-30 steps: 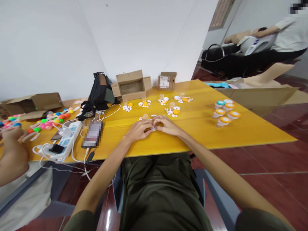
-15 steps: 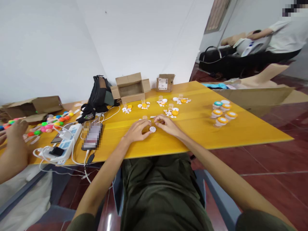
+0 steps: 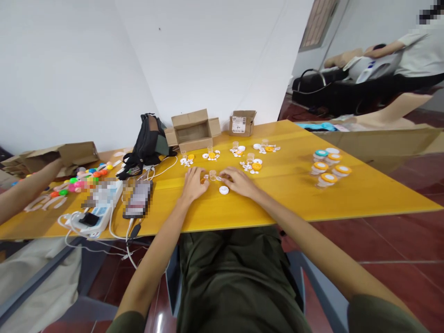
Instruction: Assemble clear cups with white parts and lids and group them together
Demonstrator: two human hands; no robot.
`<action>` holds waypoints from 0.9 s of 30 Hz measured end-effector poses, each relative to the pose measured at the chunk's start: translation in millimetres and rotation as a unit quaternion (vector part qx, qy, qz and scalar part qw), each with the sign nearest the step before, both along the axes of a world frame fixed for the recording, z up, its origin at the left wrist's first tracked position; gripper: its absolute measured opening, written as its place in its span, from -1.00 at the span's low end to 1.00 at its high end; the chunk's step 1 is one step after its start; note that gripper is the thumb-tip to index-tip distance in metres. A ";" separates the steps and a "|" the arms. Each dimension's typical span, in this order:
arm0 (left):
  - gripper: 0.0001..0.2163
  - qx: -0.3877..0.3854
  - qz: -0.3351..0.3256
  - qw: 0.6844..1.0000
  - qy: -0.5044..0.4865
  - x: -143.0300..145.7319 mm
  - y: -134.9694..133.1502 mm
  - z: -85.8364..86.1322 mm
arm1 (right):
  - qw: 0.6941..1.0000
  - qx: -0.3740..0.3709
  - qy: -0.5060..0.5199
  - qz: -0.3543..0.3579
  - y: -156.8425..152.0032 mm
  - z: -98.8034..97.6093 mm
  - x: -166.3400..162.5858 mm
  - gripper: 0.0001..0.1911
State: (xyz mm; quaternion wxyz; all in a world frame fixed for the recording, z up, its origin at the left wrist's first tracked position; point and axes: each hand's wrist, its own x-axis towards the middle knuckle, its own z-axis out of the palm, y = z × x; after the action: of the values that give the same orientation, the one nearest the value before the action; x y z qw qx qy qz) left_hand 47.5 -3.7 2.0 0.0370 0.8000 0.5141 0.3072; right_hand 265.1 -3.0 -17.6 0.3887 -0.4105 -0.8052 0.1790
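A white round disc (image 3: 224, 190) lies flat on the yellow table between my hands. Just beyond it stands a small clear cup (image 3: 212, 175). My left hand (image 3: 194, 184) rests to the cup's left, thumb apart from the curved fingers, beside a small printed white piece (image 3: 206, 177) and a bit of orange that its fingers partly hide. On the other side, my right hand (image 3: 238, 181) has its fingertips closed at another small white piece (image 3: 218, 178), seemingly pinching it. The fingers cover part of that piece.
Several piles of white pieces with clear cups and orange rings (image 3: 256, 166) lie farther back. Lidded jars (image 3: 328, 178) stand right. A phone (image 3: 138, 199), power strip (image 3: 104, 208), backpack (image 3: 147, 138) and open carton (image 3: 194, 134) are left. Another person's arm (image 3: 27, 189) reaches in there.
My hands have moved apart, uncovering the clear cup and the white disc. The disc, earlier by my left fingertips, now lies free. The neighbour's arm has reached farther toward the carton at left.
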 end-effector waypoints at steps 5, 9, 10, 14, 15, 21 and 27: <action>-0.79 -0.040 -0.004 0.999 0.012 3.1 3.3 -6.3 | 0.999 0.004 -0.041 0.014 5.6 -0.9 -1.4 -0.86; -0.79 -0.049 -0.022 0.999 0.005 3.9 4.4 -5.0 | 1.000 -0.010 -0.026 0.004 6.7 -2.8 -0.6 -0.91; -0.78 -0.055 -0.025 0.998 0.005 4.2 3.8 -3.7 | 1.000 -0.015 -0.020 0.002 6.3 -3.0 -0.6 -0.92; -0.75 -0.071 -0.031 0.997 -0.002 5.7 -0.5 2.4 | 1.000 -0.013 0.005 -0.025 2.9 -2.5 1.0 -0.94; -0.75 -0.071 -0.030 0.997 -0.003 6.1 -1.5 3.7 | 0.999 -0.007 0.010 -0.041 2.0 -2.2 1.8 -0.93; -0.81 -0.069 -0.022 0.997 0.008 7.9 -3.5 5.4 | 0.991 0.029 0.002 -0.131 0.4 -1.9 4.5 -0.86; -0.77 -0.095 -0.026 0.995 0.024 5.4 -4.3 5.5 | 0.992 0.038 0.009 -0.116 -3.1 0.8 2.8 -0.88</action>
State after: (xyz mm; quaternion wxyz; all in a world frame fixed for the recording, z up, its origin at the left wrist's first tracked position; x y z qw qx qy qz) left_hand 52.9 -8.0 7.5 0.1088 0.8133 0.5204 0.2362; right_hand 267.9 -6.1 -16.8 0.4292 -0.4847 -0.7547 0.1060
